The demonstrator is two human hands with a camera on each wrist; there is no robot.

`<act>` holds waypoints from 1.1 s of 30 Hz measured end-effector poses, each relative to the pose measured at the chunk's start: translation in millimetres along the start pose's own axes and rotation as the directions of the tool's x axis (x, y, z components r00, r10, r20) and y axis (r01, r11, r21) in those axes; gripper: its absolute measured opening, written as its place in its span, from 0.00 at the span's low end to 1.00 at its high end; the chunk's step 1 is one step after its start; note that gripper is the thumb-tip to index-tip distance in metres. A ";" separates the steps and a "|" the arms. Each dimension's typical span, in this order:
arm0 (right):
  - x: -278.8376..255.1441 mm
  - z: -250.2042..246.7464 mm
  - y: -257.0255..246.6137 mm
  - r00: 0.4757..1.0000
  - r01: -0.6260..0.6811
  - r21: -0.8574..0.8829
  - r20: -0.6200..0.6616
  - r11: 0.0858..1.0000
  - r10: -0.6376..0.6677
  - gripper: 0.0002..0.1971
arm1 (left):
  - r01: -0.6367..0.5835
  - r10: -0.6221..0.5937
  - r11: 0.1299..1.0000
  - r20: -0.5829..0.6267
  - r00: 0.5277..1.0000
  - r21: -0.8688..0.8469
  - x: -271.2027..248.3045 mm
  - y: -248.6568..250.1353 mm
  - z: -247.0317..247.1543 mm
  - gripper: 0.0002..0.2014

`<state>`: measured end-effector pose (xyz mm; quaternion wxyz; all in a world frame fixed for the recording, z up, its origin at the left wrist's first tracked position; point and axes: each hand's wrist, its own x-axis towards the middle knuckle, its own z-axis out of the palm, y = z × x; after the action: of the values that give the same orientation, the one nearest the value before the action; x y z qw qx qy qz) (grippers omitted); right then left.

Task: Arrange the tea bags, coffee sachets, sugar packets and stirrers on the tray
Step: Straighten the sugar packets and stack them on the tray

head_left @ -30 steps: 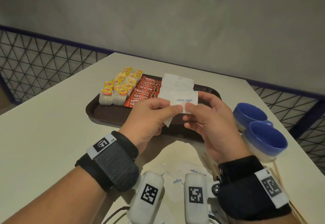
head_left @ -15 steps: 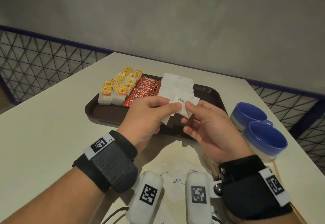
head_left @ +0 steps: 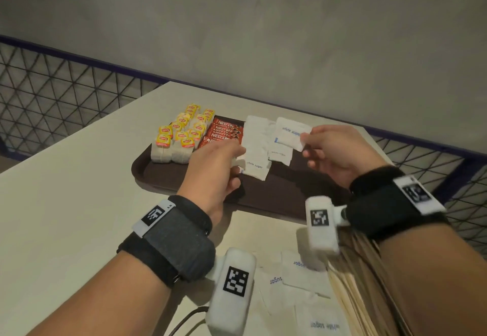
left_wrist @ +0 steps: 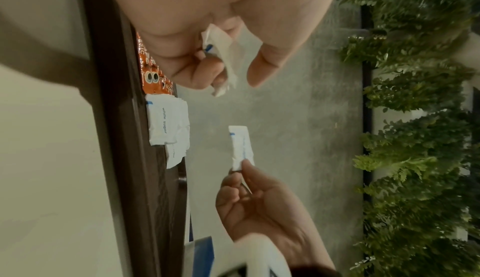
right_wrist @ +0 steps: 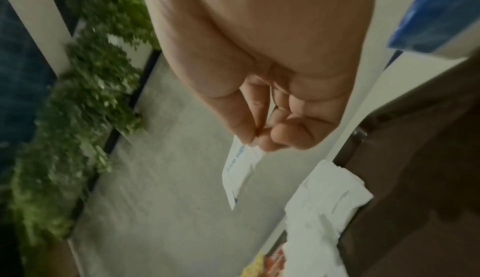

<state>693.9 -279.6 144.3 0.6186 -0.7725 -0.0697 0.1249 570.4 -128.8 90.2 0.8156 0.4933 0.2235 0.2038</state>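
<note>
A dark brown tray (head_left: pixel 276 190) holds yellow-tagged tea bags (head_left: pixel 181 135), red coffee sachets (head_left: pixel 224 132) and a row of white sugar packets (head_left: pixel 257 148). My left hand (head_left: pixel 237 161) hovers over the tray beside that row, its fingers curled round a few crumpled sugar packets (left_wrist: pixel 223 51). My right hand (head_left: pixel 305 143) pinches one sugar packet (head_left: pixel 288 135) by its edge, lifted above the tray's right part. The same packet (right_wrist: pixel 240 170) hangs from thumb and finger in the right wrist view. Wooden stirrers (head_left: pixel 363 283) lie on the table under my right forearm.
Loose sugar packets (head_left: pixel 297 269) lie on the white table (head_left: pixel 79 190) near its front edge. A blue bowl (right_wrist: pixel 436 10) stands to the right of the tray. A wire fence (head_left: pixel 52 93) runs behind the table, below a grey wall.
My hands have parted. The right hand carried one sugar packet to the right and farther over the tray; the left hand moved forward to the sugar row with the other packets.
</note>
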 end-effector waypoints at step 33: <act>6.6 8.7 -32.1 0.815 0.105 -0.387 0.561 0.916 0.143 0.30 | -0.149 0.149 0.989 0.122 0.981 -0.009 -1.8 -4.3 -1.5 0.21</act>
<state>699.3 -262.4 173.1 0.3952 -0.8081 -0.2705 0.3431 568.6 -130.6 86.0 0.8102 0.5203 0.1353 0.2337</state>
